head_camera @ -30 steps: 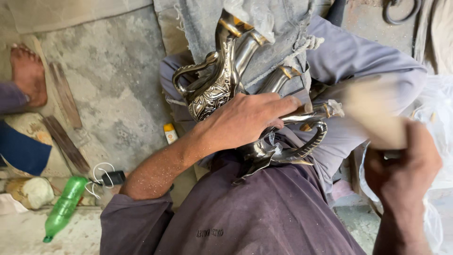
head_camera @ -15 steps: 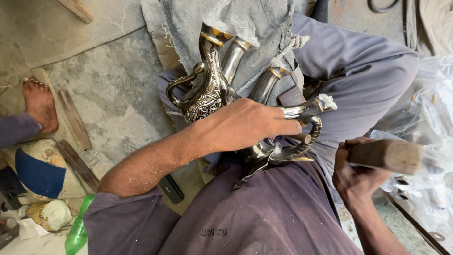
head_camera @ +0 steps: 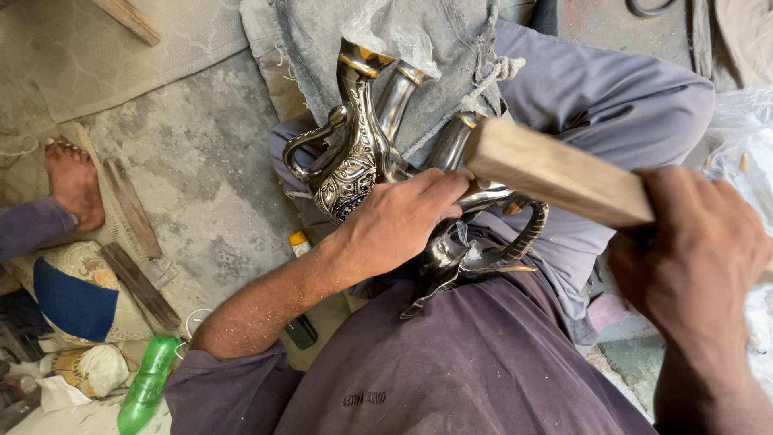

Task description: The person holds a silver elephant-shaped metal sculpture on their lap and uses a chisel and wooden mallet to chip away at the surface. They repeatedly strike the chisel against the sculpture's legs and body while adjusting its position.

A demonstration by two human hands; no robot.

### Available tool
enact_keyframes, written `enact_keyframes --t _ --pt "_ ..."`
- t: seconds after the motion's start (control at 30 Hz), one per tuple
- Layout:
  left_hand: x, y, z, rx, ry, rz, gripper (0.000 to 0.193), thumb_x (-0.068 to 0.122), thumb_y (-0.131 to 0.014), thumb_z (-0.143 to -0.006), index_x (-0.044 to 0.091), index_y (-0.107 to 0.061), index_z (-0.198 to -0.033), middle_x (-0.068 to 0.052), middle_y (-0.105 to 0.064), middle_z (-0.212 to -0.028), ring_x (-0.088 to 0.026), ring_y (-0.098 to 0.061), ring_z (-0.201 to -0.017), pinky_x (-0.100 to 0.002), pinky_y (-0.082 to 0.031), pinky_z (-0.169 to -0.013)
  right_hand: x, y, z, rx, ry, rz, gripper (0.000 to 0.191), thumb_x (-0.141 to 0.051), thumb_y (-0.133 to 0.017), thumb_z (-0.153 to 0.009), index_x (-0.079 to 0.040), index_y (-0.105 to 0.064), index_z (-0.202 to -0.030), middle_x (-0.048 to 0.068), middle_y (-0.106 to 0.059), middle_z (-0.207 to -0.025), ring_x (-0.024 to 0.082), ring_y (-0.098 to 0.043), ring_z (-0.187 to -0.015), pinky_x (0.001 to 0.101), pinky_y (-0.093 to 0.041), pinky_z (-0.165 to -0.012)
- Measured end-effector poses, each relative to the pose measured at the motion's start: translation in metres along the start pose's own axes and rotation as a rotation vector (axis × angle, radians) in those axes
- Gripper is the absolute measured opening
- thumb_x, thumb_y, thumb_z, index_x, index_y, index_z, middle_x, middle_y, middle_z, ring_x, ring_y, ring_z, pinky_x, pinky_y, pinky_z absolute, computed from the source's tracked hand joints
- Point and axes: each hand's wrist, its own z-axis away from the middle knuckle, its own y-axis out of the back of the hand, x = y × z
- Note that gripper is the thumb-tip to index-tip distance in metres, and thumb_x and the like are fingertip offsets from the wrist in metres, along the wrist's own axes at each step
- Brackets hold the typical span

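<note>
Several ornate silver metal pitchers with curved handles lie across my lap, the leftmost engraved one (head_camera: 354, 165) standing out. My left hand (head_camera: 398, 221) presses down on the pitcher (head_camera: 483, 242) in the middle, fingers wrapped over its body. My right hand (head_camera: 696, 258) grips a pale wooden block (head_camera: 555, 171) whose far end sits right above my left fingers and the pitcher. A grey denim cloth (head_camera: 338, 48) lies under the pitcher necks.
Another person's bare foot (head_camera: 74, 181) rests on the concrete floor at left, beside wooden strips (head_camera: 133, 205). A green plastic bottle (head_camera: 147, 387) and a patterned cushion (head_camera: 76, 286) lie at lower left. White plastic sheeting (head_camera: 737, 121) is at right.
My right hand has swung the wooden block from low at the right up and over onto the pitcher by my left fingers. The left hand keeps its hold.
</note>
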Motion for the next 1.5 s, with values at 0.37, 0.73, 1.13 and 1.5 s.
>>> enact_keyframes --t 0.37,0.73,1.13,1.5 --pt "0.009 0.005 0.004 -0.006 -0.007 -0.024 0.044 0.013 -0.068 -0.098 0.006 -0.052 -0.138 -0.015 -0.066 -0.094 -0.033 -0.073 -0.074 -0.042 -0.062 -0.062 0.002 -0.016 0.022 0.013 -0.304 -0.461 0.031 -0.001 -0.073 -0.073 -0.006 -0.061 -0.101 0.01 -0.063 -0.079 0.027 -0.058 -0.068 0.0422 -0.045 -0.063" --pt "0.0 0.004 -0.005 0.063 0.007 0.106 0.039 0.019 -0.071 -0.099 0.007 -0.051 -0.13 -0.012 -0.07 -0.107 -0.03 -0.076 -0.092 -0.039 -0.064 -0.074 0.018 -0.038 0.053 0.14 -0.214 -0.344 0.024 -0.004 -0.074 -0.094 0.0 -0.058 -0.111 0.014 -0.069 -0.101 0.025 -0.069 -0.089 0.0331 -0.054 -0.082" --pt "0.002 0.007 -0.006 0.004 0.035 0.079 0.036 0.02 -0.07 -0.1 0.006 -0.051 -0.128 -0.014 -0.07 -0.112 -0.037 -0.073 -0.098 -0.045 -0.061 -0.074 0.011 -0.018 0.029 0.126 -0.414 -0.826 0.037 -0.01 -0.075 -0.096 -0.001 -0.053 -0.124 0.009 -0.066 -0.101 0.018 -0.066 -0.083 0.0325 -0.054 -0.077" --pt "0.001 0.011 -0.006 -0.112 -0.038 0.043 0.036 0.021 -0.071 -0.1 0.009 -0.052 -0.129 -0.011 -0.068 -0.103 -0.032 -0.074 -0.089 -0.042 -0.061 -0.069 0.003 -0.023 0.034 0.005 -0.175 -0.045 0.026 0.002 -0.072 -0.079 -0.004 -0.062 -0.103 0.011 -0.061 -0.086 0.026 -0.06 -0.074 0.04 -0.047 -0.07"
